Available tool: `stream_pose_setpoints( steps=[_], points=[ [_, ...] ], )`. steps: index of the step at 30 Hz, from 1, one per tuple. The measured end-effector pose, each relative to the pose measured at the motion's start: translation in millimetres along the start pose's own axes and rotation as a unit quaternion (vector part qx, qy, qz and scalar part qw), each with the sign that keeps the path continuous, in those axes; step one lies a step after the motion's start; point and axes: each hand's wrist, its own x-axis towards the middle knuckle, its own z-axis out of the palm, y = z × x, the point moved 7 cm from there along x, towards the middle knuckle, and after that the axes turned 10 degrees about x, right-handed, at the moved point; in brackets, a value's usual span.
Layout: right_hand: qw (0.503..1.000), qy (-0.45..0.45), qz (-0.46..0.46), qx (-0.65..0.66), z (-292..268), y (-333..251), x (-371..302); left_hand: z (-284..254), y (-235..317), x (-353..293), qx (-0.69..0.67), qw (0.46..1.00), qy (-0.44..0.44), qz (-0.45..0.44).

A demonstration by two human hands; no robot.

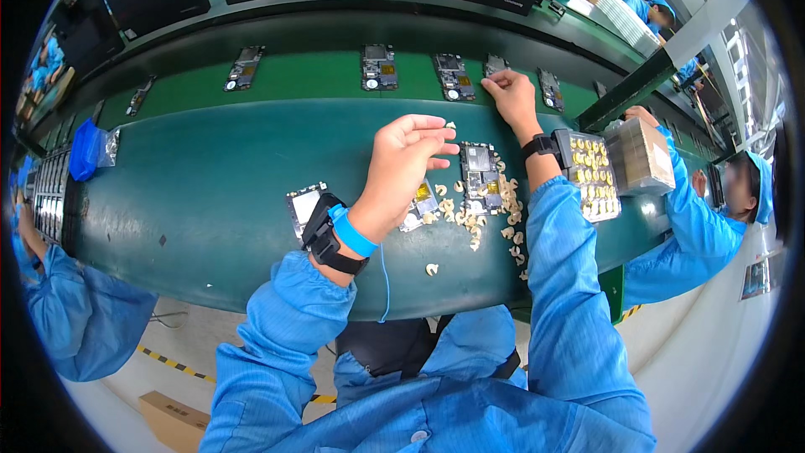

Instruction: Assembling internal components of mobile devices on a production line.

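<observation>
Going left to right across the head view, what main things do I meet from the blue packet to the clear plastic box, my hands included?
Blue packet, circuit board beside the left wrist, left hand, right hand, tray of round gold-coloured parts, clear plastic box.

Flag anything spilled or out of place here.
Small, curved, cream-coloured pieces look spilled: they lie loosely scattered beside and on a dark rectangular circuit board, and one stray piece sits apart, nearer the person.
</observation>
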Motion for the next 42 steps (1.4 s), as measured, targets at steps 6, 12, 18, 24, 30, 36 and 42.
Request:
stream_pose_setpoints(
  steps=[6, 12, 18, 24, 30, 36, 42],
  points=[
    [0.997, 0.026, -0.037, -0.060, -9, -4, -6, 3, 0, 1, -0.003, 1.000, -0.001, 0.005],
    [0.994, -0.016, 0.028, -0.105, -18, 16, 15, 5, 0, 0, 0.001, 1.000, -0.010, -0.001],
    [0.942, -0.208, 0.109, -0.238, -18, 5, 53, 5, 3, -1, 0.016, 1.000, -0.010, 0.003],
    [0.956, -0.187, 0.161, -0.156, -23, 7, 47, 7, -1, 0, 0.022, 1.000, -0.017, -0.002],
    [0.959, -0.188, 0.200, -0.067, -36, 40, 53, 10, 1, -1, 0.025, 0.999, -0.021, -0.003],
    [0.959, -0.196, 0.202, -0.042, -40, 40, 51, 9, -1, -2, 0.033, 0.999, -0.016, -0.013],
    [0.953, -0.193, 0.235, 0.006, -46, 46, 44, 5, -4, 1, 0.042, 0.999, -0.009, -0.018]
  ],
)
